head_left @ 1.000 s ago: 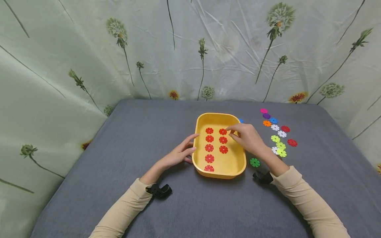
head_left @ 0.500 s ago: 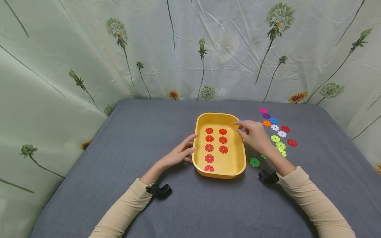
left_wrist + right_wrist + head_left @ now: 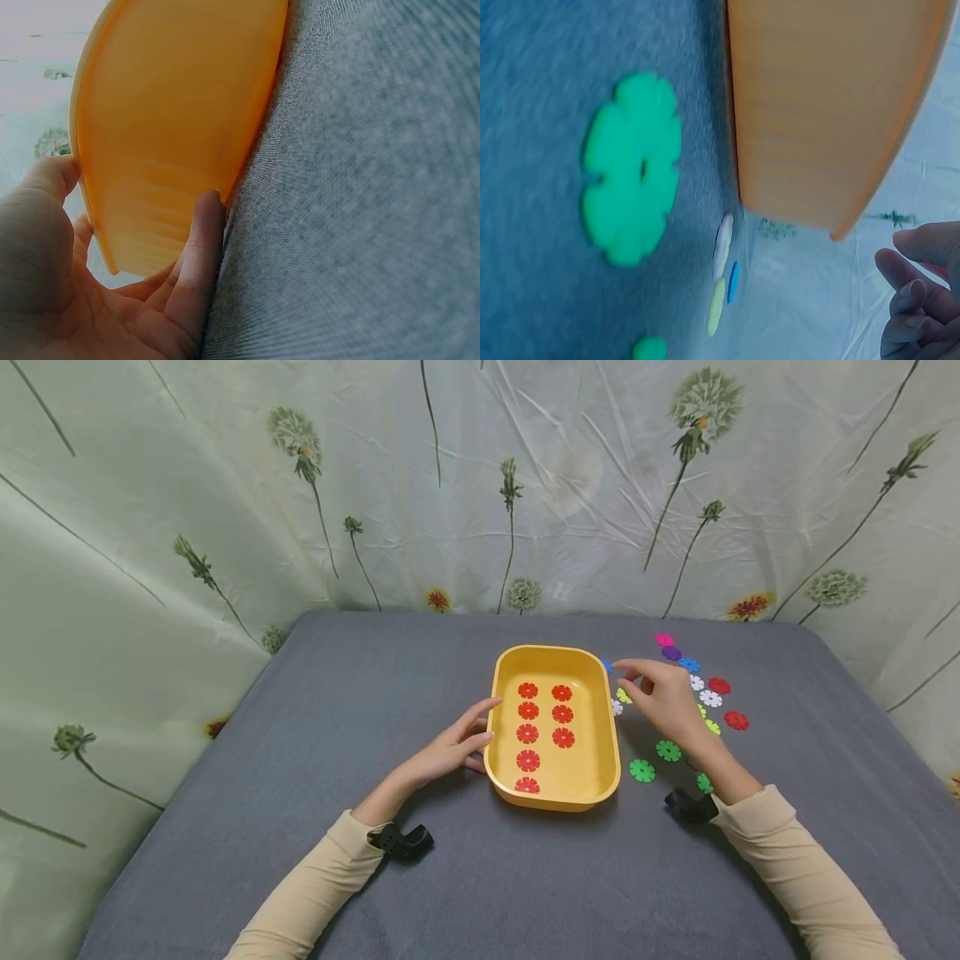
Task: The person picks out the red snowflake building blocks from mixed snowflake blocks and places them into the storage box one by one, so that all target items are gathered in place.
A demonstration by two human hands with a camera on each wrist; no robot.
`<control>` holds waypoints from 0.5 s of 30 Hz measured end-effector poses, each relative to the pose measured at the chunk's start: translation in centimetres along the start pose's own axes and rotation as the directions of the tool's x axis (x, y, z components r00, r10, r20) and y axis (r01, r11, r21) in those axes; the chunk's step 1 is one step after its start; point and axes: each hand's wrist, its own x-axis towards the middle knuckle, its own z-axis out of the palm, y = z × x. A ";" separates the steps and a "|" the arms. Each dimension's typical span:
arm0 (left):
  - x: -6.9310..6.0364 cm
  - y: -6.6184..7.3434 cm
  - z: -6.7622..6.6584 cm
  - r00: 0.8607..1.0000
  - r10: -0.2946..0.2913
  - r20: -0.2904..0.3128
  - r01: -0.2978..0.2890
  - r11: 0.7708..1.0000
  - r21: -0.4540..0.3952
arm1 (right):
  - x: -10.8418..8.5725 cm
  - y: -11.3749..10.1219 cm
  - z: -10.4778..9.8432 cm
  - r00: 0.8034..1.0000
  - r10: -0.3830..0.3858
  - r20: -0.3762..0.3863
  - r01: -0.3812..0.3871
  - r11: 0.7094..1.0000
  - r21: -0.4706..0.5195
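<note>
Red flower-shaped plastic discs (image 3: 528,733) lie in two columns on the floor of a yellow plastic tub (image 3: 592,768). My left hand (image 3: 448,748) rests against the tub's left side. Its thumb and index fingertip touch the rim, while lower fingers (image 3: 201,255) lie extended along the outer wall in the left wrist view. Over the table just right of the tub hovers my right hand (image 3: 666,700). Its thumb and index finger are apart, with nothing visible between them. Beneath and beside it lie loose discs, including a green disc (image 3: 668,751), partly hidden by the hand and forearm.
A grey cloth-covered table (image 3: 390,685) bears the tub. More discs are scattered to the right: a pink disc (image 3: 664,639), a purple disc (image 3: 671,653), a red disc (image 3: 737,720) and several others. A floral curtain (image 3: 465,493) hangs behind.
My right hand has moved right, from above the red discs inside the tub to outside its right rim. The left hand, tub and red discs stay put.
</note>
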 end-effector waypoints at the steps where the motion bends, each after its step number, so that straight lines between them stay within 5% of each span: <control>1: 0.0 0.0 0.0 1.000 0.000 0.000 0.000 1.000 -0.001 | 0.0 0.2 -0.1 1.000 0.008 -0.005 -0.008 1.000 -0.004; 15: -0.1 0.1 0.1 1.000 0.012 0.003 -0.012 1.000 -0.015 | -0.6 2.5 -1.8 0.997 0.056 -0.056 -0.061 0.994 -0.090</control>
